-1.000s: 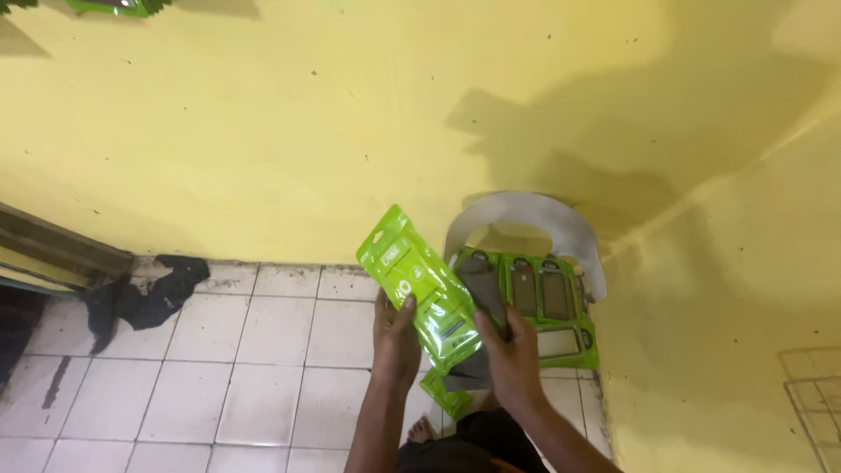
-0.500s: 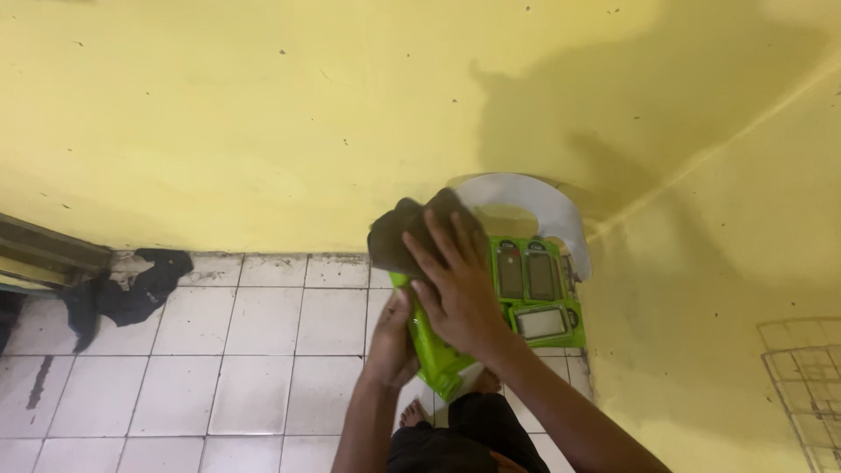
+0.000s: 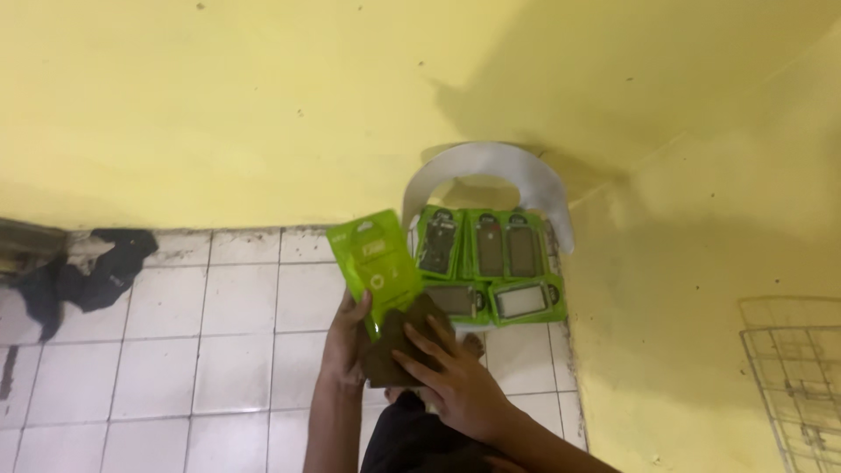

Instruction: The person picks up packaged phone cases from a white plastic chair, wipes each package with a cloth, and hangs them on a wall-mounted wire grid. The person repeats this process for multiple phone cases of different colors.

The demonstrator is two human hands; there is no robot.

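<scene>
Since half a second ago, the dark cloth (image 3: 405, 343) slid down off the green packet (image 3: 376, 268), now uncovered. From the head camera, I see its long axis upright, top leaning left. My left hand (image 3: 348, 347) grips its lower end; my right hand (image 3: 453, 378) presses the cloth, fingers spread. Behind, a white chair (image 3: 533, 180) holds five similar green packs (image 3: 489, 264).

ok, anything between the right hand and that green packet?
Yes. A dark brown cloth lies over the lower part of the green packet, and the right hand presses on the cloth, not the packet. The left hand holds the packet's edge directly.
</scene>
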